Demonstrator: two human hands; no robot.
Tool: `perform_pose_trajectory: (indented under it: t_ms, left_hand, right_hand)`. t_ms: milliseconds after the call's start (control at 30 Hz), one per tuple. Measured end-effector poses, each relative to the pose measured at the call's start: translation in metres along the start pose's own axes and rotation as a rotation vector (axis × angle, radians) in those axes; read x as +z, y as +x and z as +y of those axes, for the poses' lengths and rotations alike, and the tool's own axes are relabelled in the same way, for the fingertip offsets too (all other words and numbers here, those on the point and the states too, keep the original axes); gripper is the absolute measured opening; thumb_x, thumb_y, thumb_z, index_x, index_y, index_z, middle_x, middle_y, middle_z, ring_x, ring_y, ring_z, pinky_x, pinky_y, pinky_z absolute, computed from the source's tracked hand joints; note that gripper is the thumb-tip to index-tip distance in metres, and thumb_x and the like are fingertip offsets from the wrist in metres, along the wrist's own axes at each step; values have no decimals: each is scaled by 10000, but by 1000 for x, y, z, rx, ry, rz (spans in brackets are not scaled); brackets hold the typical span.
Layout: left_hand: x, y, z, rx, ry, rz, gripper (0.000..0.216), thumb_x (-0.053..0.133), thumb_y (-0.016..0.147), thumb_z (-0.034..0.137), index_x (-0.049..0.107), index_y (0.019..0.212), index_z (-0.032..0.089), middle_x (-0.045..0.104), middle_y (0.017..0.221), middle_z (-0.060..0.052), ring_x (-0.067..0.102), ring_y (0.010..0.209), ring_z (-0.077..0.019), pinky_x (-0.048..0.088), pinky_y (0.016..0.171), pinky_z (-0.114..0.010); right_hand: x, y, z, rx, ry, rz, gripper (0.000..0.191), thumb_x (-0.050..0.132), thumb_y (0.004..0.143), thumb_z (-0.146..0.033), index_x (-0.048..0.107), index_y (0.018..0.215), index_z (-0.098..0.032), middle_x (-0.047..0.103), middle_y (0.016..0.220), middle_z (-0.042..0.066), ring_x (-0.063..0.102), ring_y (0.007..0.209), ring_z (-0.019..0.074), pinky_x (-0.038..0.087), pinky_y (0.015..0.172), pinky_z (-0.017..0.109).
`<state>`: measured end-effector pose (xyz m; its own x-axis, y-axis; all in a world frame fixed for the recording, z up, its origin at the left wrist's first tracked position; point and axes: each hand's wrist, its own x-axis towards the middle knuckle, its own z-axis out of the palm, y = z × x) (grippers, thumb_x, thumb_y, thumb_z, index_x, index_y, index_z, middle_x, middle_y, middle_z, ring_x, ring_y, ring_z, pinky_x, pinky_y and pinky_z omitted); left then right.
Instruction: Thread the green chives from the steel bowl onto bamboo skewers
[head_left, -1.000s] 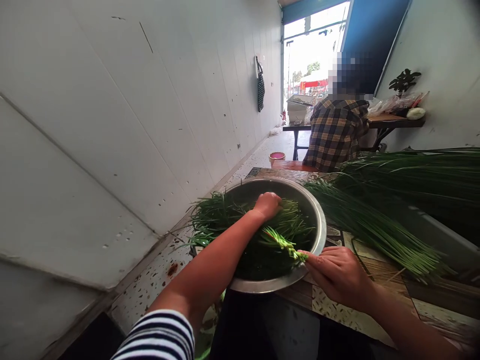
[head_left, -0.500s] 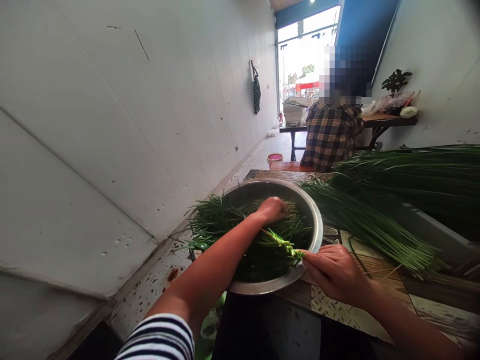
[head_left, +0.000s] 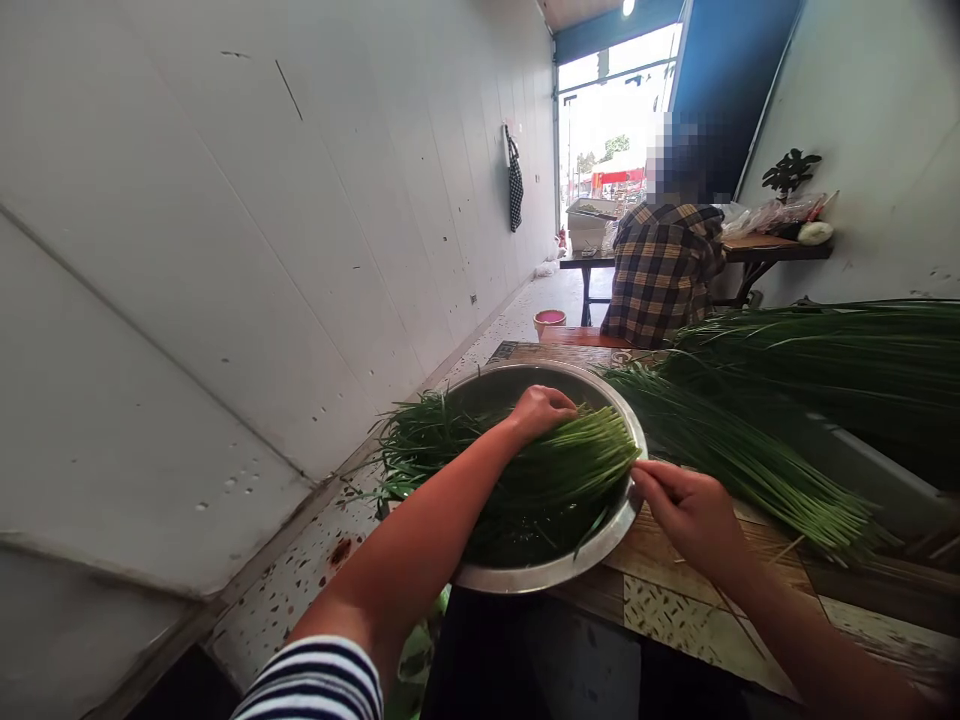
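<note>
A wide metal basin [head_left: 536,578] holds wet garlic chives [head_left: 577,450], their leaves hanging over its left rim. My left hand [head_left: 541,412] reaches into the basin, its fingers closed over the top of a bunch whose pale cut ends fan toward the right rim. At that rim, my right hand [head_left: 691,505] pinches at the tips of the stems with thumb and forefinger. What exactly lies between those fingertips is small, but they touch the chive ends. Dark water shows at the near side of the basin.
On the patterned table [head_left: 675,610], a second pile of long chives [head_left: 780,480] lies to the right beside a grey tub [head_left: 885,460]. A person in a plaid shirt [head_left: 660,270] sits ahead, back turned. A white wall [head_left: 225,250] runs along the left.
The small clump of pale bits at my right fingertips is gone from there. That hand has moved right and slightly up. The bunch under my left hand now shows its stem ends at the rim.
</note>
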<state>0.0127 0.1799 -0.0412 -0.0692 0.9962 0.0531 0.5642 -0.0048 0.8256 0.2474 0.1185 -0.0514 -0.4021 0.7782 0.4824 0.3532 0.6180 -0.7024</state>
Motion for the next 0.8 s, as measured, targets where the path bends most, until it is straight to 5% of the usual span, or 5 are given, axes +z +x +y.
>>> perform_pose_trajectory:
  t_ms: [233, 800]
  left_hand:
    - [1, -4, 10, 79, -191, 14, 235, 683, 671, 280, 743, 827, 115, 722, 772, -68, 627, 725, -146, 488, 714, -250]
    - [6, -11, 25, 57, -281, 57, 180, 694, 663, 259, 741, 765, 119, 710, 708, -51, 601, 649, -118, 471, 663, -234]
  right_hand:
    - [-3, 8, 7, 205, 53, -80, 374, 492, 852, -397, 755, 896, -134, 707, 695, 28, 612, 603, 160, 450, 522, 231]
    - [-5, 8, 4, 221, 34, -104, 385, 485, 847, -392, 759, 896, -126, 709, 712, 41, 616, 622, 170, 451, 545, 237]
